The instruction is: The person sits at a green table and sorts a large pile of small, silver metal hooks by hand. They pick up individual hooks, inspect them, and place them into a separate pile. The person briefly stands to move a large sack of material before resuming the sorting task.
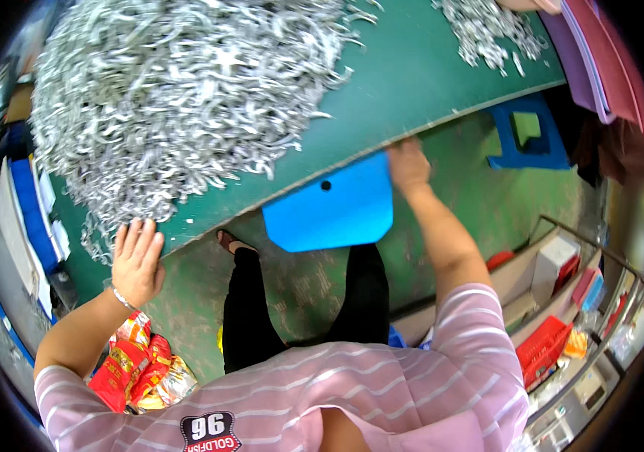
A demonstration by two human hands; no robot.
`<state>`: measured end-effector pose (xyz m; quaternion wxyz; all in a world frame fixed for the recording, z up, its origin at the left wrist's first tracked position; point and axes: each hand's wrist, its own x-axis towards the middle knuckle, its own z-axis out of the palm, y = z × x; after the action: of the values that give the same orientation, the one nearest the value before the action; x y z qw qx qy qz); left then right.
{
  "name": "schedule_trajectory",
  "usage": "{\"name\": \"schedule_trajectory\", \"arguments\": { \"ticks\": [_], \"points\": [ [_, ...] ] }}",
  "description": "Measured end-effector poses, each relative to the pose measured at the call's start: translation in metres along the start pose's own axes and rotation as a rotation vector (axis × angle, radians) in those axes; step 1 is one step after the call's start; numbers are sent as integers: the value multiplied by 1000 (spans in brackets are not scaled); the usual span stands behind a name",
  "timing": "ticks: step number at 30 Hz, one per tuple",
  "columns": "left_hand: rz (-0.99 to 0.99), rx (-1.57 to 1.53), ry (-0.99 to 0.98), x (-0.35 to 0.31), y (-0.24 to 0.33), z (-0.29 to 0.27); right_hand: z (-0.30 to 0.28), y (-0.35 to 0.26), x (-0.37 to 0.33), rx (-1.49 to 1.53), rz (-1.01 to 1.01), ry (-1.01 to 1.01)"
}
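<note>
Broadly, a wide green work surface (pixel 412 83) fills the upper part of the view, its front edge curving down from right to left. On it lies a very large heap of small shiny silver metal pieces (pixel 179 98), spreading over most of the left half and reaching almost to the front edge; a second, smaller heap of the same silver pieces (pixel 487 30) sits well apart at the far right. Below the edge, a flat bright blue plastic scraper board with a small round hole (pixel 333 207) hangs just under the surface rim. The right hand (pixel 408 166) is clamped on the board's upper right corner, right at the surface edge. The left hand (pixel 137 264) lies flat and spread, fingers apart, on the front edge of the surface, its fingertips touching the near fringe of the large heap; it grips nothing. On the green floor beneath stands a blue plastic stool (pixel 525 139), and red snack packets (pixel 137 369) lie by the left elbow.
</note>
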<state>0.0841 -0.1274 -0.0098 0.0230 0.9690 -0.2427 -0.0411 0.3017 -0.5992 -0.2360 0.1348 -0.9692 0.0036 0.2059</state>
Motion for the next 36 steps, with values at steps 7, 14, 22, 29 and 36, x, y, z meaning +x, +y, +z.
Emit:
{"name": "schedule_trajectory", "arguments": {
  "ticks": [7, 14, 22, 29, 36],
  "points": [
    [4, 6, -51, 12, 3, -14, 27, -31, 73, -103, -363, -276],
    [16, 2, -101, 15, 4, -18, 89, -97, 9, 0, -668, -512],
    [47, -70, -63, 12, -2, -21, 90, -148, -68, -180, -675, -647],
    [50, -131, -40, 9, -5, -23, 100, -188, -119, -475, -556, -878],
    [60, -140, 59, 13, -4, -17, -31, -215, -183, -538, -666, -792]
  ]
}}
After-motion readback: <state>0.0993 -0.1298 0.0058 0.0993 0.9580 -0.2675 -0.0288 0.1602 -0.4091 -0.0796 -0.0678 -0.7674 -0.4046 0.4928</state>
